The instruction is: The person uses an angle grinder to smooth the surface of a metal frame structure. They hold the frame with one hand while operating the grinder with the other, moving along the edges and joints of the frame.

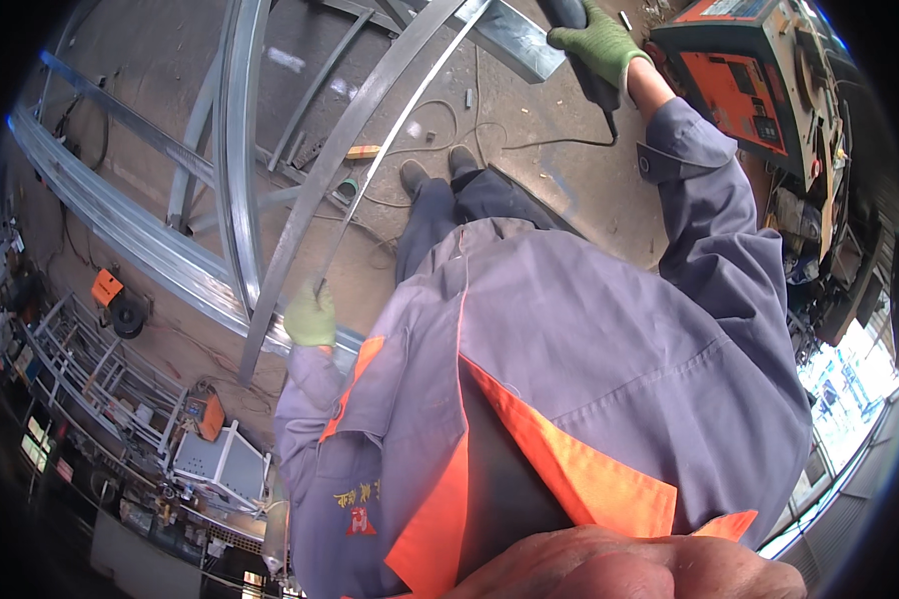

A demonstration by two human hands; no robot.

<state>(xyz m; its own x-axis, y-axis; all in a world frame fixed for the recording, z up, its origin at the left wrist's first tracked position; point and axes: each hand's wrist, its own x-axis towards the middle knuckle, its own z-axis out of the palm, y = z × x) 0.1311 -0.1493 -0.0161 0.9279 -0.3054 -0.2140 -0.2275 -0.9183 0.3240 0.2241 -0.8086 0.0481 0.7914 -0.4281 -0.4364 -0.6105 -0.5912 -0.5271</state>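
Note:
My right hand (601, 45), in a green glove, grips the black body of a corded power tool (594, 85) at the top of the view. Its working end is cut off by the picture's edge. My left hand (311, 315), also gloved in green, is closed around the near end of a thin, bright metal strip (398, 130) that slants up to the right. Close beside it, a wider flat steel bar (345, 130) runs almost parallel. A rectangular steel tube (517, 42) ends near the tool.
Long galvanised steel profiles (235, 170) form a frame at my left, with more lengths (120, 205) crossing it. An orange-and-black machine (734, 95) stands at the right. A cable (559, 146) trails over the concrete floor. Metal racks (120, 374) line the far left.

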